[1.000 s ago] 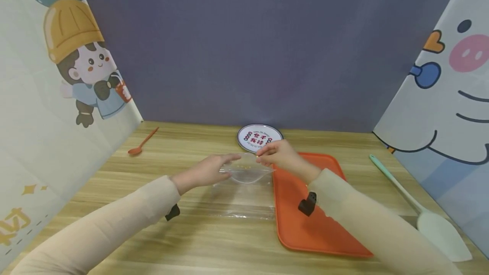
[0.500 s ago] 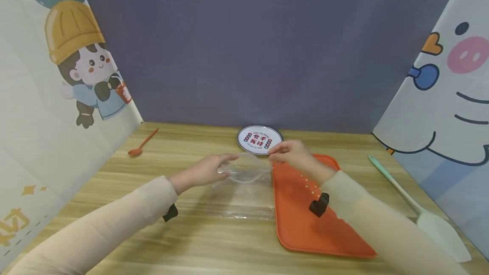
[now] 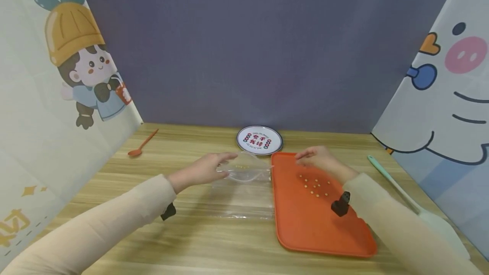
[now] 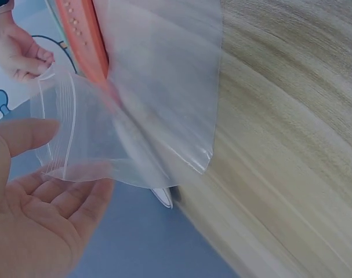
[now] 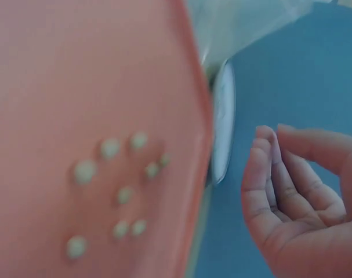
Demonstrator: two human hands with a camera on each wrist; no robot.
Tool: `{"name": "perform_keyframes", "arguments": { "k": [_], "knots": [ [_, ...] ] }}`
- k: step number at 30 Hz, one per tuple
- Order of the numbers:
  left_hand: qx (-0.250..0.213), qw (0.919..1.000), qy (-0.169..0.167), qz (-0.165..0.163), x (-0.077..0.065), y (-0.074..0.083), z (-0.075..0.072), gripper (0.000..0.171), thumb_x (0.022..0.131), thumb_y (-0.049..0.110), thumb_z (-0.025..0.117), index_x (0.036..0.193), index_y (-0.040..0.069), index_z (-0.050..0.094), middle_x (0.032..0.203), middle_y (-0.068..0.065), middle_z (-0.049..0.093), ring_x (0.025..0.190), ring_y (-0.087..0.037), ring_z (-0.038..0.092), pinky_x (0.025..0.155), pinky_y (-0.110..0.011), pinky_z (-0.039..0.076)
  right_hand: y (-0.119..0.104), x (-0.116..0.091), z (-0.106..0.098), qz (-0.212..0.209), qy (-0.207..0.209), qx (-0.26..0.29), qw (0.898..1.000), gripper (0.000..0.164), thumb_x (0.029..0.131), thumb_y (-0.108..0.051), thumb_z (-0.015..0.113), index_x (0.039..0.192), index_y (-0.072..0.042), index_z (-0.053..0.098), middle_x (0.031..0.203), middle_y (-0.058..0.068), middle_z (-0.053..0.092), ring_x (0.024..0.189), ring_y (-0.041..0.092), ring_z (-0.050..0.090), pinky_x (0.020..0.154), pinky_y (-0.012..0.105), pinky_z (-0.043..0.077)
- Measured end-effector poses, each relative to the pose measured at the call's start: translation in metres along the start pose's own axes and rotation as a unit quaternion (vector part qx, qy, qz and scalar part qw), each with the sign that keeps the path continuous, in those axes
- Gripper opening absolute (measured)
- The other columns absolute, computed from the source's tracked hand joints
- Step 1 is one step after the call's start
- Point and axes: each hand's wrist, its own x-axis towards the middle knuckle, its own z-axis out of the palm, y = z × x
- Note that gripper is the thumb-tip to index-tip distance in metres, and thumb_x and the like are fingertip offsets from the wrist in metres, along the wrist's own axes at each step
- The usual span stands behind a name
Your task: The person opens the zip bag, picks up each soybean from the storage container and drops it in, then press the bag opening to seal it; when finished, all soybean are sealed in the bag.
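Observation:
In the head view, my left hand [image 3: 199, 172] holds the mouth of a clear zip bag [image 3: 244, 196], whose lower part lies on the table. The left wrist view has the thumb on one side of the zip edge and the fingers on the other. A few yellow specks, seemingly beans, show through the bag near its mouth. My right hand [image 3: 324, 163] is above the far part of an orange tray [image 3: 305, 228]. Its fingers are loosely bent, thumb tip near the index tip, with nothing visible between them. Several small round yellow beans [image 5: 109, 149] are scattered on the tray.
A white plate [image 3: 259, 140] with red lettering sits behind the bag. An orange spoon [image 3: 143, 144] lies at the far left of the wooden table [image 3: 183, 241]. A pale green spatula [image 3: 397, 188] lies right of the tray. Printed cloth panels stand around the table.
My right hand has moved from the bag's mouth rightward over the tray, uncovering the beans there. A yellow bean seen at its fingertips earlier is gone from them. My left hand stays at the bag.

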Motion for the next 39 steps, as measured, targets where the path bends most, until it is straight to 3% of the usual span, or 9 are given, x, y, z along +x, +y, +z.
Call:
{"name": "perform_keyframes", "arguments": {
  "k": [7,14,22,32,39],
  "knots": [
    [0.001,1.0000,-0.004,0.003,0.001,0.001,0.000,0.059,0.090,0.010,0.065,0.145,0.004,0.043,0.144,-0.015,0.050,0.123,-0.033,0.057,0.108,-0.048,0.045,0.025,0.005,-0.003,-0.004,-0.030,-0.024,0.999,0.032,0.089,-0.008,0.067,0.114,0.010,0.063,0.111,0.021,0.069,0.093,0.025,0.067,0.085,0.041,0.058],
    [-0.004,1.0000,-0.009,0.000,0.001,-0.001,0.004,0.059,0.091,0.011,0.064,0.146,0.005,0.041,0.146,-0.014,0.048,0.123,-0.033,0.056,0.108,-0.048,0.044,0.040,0.011,-0.003,0.013,-0.044,-0.066,0.997,0.029,0.086,-0.014,0.071,0.110,0.003,0.069,0.103,0.012,0.073,0.087,0.018,0.068,0.077,0.034,0.059],
    [-0.003,1.0000,-0.007,0.003,0.000,0.001,0.005,0.058,0.092,0.010,0.063,0.145,0.004,0.041,0.145,-0.015,0.049,0.123,-0.034,0.056,0.109,-0.048,0.043,0.041,0.013,0.000,0.020,-0.049,-0.089,0.995,0.025,0.083,-0.014,0.075,0.104,-0.001,0.071,0.091,0.004,0.073,0.080,0.016,0.064,0.071,0.031,0.056],
    [-0.001,1.0000,-0.007,0.003,0.001,0.001,0.005,0.058,0.091,0.009,0.063,0.145,0.003,0.041,0.145,-0.016,0.049,0.123,-0.035,0.056,0.110,-0.048,0.043,0.041,0.016,0.003,0.022,-0.045,-0.079,0.996,0.018,0.083,-0.009,0.074,0.098,0.002,0.072,0.089,0.004,0.073,0.073,0.013,0.062,0.067,0.029,0.055],
    [-0.004,1.0000,-0.008,0.000,0.002,0.000,0.005,0.058,0.091,0.010,0.063,0.145,0.004,0.041,0.145,-0.016,0.049,0.124,-0.035,0.055,0.110,-0.048,0.042,0.043,0.017,-0.002,0.013,-0.040,-0.053,0.998,0.030,0.090,-0.015,0.068,0.112,0.005,0.067,0.100,0.011,0.072,0.085,0.017,0.066,0.077,0.035,0.059]
  ]
}}
